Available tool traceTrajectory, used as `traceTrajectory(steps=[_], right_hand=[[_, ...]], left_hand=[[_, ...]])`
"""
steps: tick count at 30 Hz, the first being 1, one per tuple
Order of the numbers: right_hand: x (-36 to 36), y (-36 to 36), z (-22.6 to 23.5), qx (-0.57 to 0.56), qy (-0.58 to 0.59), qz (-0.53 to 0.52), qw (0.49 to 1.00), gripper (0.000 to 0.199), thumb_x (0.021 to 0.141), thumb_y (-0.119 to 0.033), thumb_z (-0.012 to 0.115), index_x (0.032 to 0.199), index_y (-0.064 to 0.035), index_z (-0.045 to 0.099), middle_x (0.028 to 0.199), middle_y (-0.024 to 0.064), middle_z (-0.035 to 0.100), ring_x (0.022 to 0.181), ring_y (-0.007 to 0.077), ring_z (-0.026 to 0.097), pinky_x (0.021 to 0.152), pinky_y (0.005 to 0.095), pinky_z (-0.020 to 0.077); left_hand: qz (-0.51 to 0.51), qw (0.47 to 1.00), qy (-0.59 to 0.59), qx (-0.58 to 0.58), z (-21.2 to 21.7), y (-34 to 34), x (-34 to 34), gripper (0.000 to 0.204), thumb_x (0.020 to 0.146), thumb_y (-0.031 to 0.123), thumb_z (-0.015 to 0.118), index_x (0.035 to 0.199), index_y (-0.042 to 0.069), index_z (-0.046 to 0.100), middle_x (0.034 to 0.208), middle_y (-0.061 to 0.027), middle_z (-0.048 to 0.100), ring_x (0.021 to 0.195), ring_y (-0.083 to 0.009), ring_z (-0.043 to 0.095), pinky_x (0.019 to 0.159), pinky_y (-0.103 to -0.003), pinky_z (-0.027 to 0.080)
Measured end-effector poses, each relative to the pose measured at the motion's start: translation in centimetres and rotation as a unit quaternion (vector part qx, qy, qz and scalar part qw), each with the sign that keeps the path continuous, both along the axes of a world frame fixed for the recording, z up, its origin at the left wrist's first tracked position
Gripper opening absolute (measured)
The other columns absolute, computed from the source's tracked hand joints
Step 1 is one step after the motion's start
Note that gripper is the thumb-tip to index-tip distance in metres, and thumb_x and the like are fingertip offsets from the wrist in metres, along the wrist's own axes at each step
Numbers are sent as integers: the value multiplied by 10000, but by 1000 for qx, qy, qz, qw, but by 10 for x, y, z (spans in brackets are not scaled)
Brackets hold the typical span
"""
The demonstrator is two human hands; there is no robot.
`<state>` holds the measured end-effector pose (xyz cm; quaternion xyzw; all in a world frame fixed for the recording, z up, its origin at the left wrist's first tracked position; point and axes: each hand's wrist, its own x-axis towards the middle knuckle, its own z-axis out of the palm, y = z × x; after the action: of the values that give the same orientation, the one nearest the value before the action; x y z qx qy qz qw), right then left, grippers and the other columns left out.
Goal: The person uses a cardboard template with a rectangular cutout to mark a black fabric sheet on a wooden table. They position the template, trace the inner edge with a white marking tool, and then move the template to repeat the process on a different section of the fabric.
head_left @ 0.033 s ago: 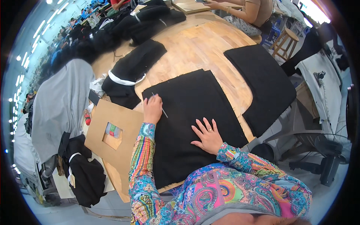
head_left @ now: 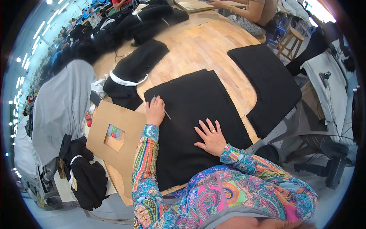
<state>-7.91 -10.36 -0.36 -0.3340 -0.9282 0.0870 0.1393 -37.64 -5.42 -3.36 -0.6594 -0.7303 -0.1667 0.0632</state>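
My left hand (head_left: 155, 110) is closed around a slim silver pen-like stick (head_left: 167, 114), whose lower end sticks out past the palm. It rests near the far left corner of a stack of black fabric panels (head_left: 190, 99) lying in front of me. On the same stack, my right hand (head_left: 211, 138) lies flat with its fingers spread, a ring on one of them. The stick's tip by my left fingertips is too small to make out clearly.
A brown cardboard template (head_left: 97, 135) with a cut-out window sits left of the stack. Beyond it lies a black fabric bundle (head_left: 131, 65) tied with white cloth. More black panels (head_left: 267, 84) are at the right, near a fan (head_left: 331, 160). Another person (head_left: 251, 15) sits across the table.
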Motion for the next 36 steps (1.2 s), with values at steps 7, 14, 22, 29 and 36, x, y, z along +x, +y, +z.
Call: traceTrajectory(steps=[7, 14, 22, 29, 36], right_hand=[[4, -21, 7, -21, 14, 93, 995, 647, 799, -524, 539, 1294, -116, 454, 1394, 116, 348, 1322, 326, 238, 1055, 565, 142], [9, -25, 4, -22, -4, 92, 996, 723, 790, -625, 460, 1315, -128, 438, 1408, 118, 334, 1325, 340, 236, 1038, 595, 138], [30, 5, -1, 28, -37, 29, 999, 746, 782, -660, 435, 1344, -170, 404, 1430, 108, 306, 1343, 341, 195, 1043, 592, 127], [38, 16, -4, 38, -63, -4, 997, 703, 829, -644, 379, 1354, -176, 386, 1430, 113, 306, 1340, 337, 209, 1055, 580, 104], [39, 14, -3, 43, -68, -6, 997, 695, 837, -641, 363, 1355, -179, 386, 1432, 111, 301, 1339, 328, 218, 1051, 588, 112]], left_hand=[[-82, 986, -135, 57, 61, -78, 78, 418, 802, 93, 611, 1171, -36, 462, 1074, -163, 559, 1023, -381, 487, 930, -461, 367], [-158, 985, -70, -21, 36, -187, 97, 216, 771, 181, 666, 870, 29, 549, 1203, -191, 514, 1162, -354, 457, 993, -470, 332], [-190, 976, -96, -37, 43, -219, 102, 234, 771, 236, 677, 871, 58, 562, 1226, -165, 512, 1185, -322, 447, 1007, -457, 319], [-178, 979, -89, -39, 62, -283, 90, 250, 748, 226, 697, 872, 46, 577, 1130, -163, 569, 1070, -317, 531, 912, -427, 409], [-133, 988, -60, -44, 66, -335, 71, 246, 720, 219, 718, 838, 43, 594, 1068, -154, 601, 991, -326, 562, 828, -409, 462]])
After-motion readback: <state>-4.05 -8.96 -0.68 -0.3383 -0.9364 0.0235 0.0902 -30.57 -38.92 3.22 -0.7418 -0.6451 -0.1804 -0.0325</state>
